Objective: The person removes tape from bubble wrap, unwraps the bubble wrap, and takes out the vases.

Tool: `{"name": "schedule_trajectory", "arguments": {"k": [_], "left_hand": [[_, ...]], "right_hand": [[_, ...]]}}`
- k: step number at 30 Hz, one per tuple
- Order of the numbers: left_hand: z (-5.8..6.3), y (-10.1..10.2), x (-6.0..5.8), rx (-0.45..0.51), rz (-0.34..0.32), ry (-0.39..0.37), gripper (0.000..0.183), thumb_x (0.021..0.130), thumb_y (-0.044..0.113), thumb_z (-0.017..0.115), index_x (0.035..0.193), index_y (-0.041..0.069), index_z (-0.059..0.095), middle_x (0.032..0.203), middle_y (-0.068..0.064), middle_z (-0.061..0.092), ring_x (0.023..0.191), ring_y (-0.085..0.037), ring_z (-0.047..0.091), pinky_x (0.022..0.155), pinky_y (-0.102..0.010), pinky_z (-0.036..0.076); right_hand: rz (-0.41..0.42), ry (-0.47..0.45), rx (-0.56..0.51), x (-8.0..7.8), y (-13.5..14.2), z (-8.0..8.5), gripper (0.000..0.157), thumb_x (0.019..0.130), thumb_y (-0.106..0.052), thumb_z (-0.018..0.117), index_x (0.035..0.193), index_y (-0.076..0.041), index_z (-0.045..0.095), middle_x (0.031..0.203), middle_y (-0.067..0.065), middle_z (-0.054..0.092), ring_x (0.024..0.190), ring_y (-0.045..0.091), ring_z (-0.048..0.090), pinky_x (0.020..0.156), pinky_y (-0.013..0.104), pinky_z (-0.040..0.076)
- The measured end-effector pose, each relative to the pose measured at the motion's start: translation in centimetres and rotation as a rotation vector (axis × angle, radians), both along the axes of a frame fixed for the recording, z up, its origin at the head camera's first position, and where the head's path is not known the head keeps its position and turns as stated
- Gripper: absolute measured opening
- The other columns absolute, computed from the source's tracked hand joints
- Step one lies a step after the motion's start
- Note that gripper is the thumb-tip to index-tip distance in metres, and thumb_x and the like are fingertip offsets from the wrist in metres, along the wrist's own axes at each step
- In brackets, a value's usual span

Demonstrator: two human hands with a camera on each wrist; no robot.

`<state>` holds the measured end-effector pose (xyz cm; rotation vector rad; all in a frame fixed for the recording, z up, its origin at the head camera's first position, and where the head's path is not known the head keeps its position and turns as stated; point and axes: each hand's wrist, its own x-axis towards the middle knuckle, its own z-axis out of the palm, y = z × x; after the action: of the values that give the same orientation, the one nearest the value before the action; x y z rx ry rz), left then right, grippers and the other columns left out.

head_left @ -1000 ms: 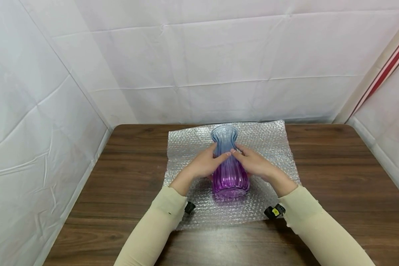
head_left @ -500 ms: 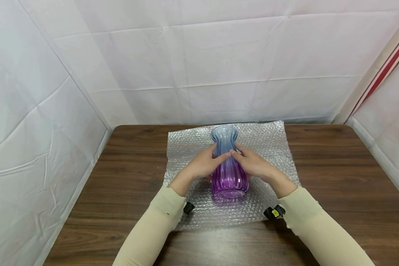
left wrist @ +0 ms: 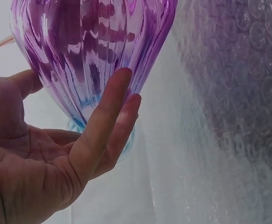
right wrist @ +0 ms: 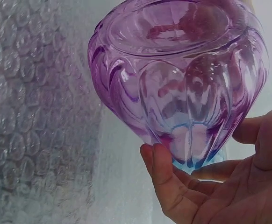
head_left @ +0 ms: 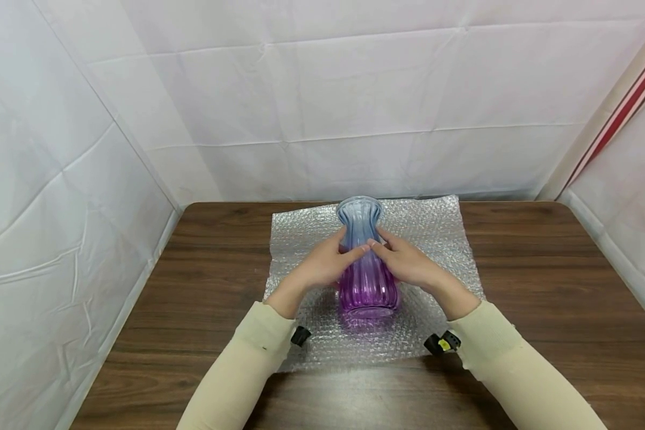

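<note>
A ribbed glass vase (head_left: 368, 283), blue at its flared mouth and purple toward its base, lies tilted with the mouth pointing away from me. My left hand (head_left: 322, 263) grips its left side, and my right hand (head_left: 408, 263) grips the right. Both thumbs lie on top near the narrow part, tips almost meeting. In the left wrist view, curled fingers (left wrist: 103, 121) support the vase from below. The right wrist view has the round base (right wrist: 168, 28) toward the camera, with a gap between vase and bubble wrap (right wrist: 28, 102).
The sheet of bubble wrap (head_left: 333, 352) is spread flat beneath the vase on a dark wooden table (head_left: 209, 286). White cloth walls (head_left: 322, 101) stand behind the table and at both sides. A small black camera (head_left: 443, 343) sits at the right wrist.
The vase has shifted slightly away from me and to the left, with both hands still around it. The bubble wrap stays where it was.
</note>
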<state>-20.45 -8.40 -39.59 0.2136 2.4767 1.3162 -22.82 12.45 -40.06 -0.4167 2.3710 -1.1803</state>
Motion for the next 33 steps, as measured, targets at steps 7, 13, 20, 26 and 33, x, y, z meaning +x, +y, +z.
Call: {"name": "schedule_trajectory", "arguments": {"k": [7,13,20,26,33], "left_hand": [[0.9,-0.6,0.5,0.092,0.018,-0.028,0.095,0.103,0.053,0.059,0.168,0.013,0.002,0.143,-0.027,0.058,0.111,-0.039,0.070,0.069,-0.040,0.065],[1.4,-1.1,0.7,0.139,0.012,-0.035,0.094,0.103,0.047,0.061,0.168,0.018,0.000,0.143,-0.027,0.057,0.104,-0.038,0.073,0.064,-0.040,0.065],[1.6,-2.0,0.7,0.168,0.027,-0.027,0.090,0.101,0.044,0.066,0.168,0.020,0.012,0.143,-0.023,0.055,0.100,-0.035,0.073,0.062,-0.041,0.065],[1.5,-2.5,0.6,0.179,0.043,0.005,0.088,0.099,0.043,0.070,0.167,0.020,0.020,0.141,-0.023,0.055,0.092,-0.032,0.075,0.062,-0.040,0.065],[1.6,-3.0,0.7,0.199,0.074,0.006,0.088,0.099,0.039,0.071,0.167,0.022,0.020,0.144,-0.023,0.053,0.102,-0.037,0.073,0.065,-0.039,0.065]], "right_hand": [[0.001,-0.024,-0.072,0.1,-0.3,0.6,0.075,0.111,-0.048,0.040,0.168,-0.013,0.005,0.151,0.031,0.048,0.120,0.038,0.066,0.083,0.042,0.064],[-0.003,0.001,-0.084,0.0,-0.8,0.8,0.075,0.110,-0.047,0.044,0.168,-0.015,0.007,0.132,0.024,0.058,0.084,0.020,0.064,0.075,0.040,0.062],[-0.022,0.026,-0.095,0.1,-1.3,1.2,0.078,0.108,-0.048,0.050,0.168,-0.017,0.011,0.136,0.024,0.057,0.090,0.025,0.067,0.075,0.039,0.064],[-0.042,0.036,-0.125,0.1,-1.8,1.3,0.080,0.106,-0.048,0.055,0.168,-0.017,0.014,0.144,0.027,0.052,0.109,0.036,0.070,0.079,0.039,0.065],[-0.060,0.075,-0.126,0.0,-2.4,1.5,0.081,0.103,-0.051,0.059,0.167,-0.022,0.019,0.145,0.025,0.054,0.107,0.037,0.072,0.077,0.039,0.065]]}}
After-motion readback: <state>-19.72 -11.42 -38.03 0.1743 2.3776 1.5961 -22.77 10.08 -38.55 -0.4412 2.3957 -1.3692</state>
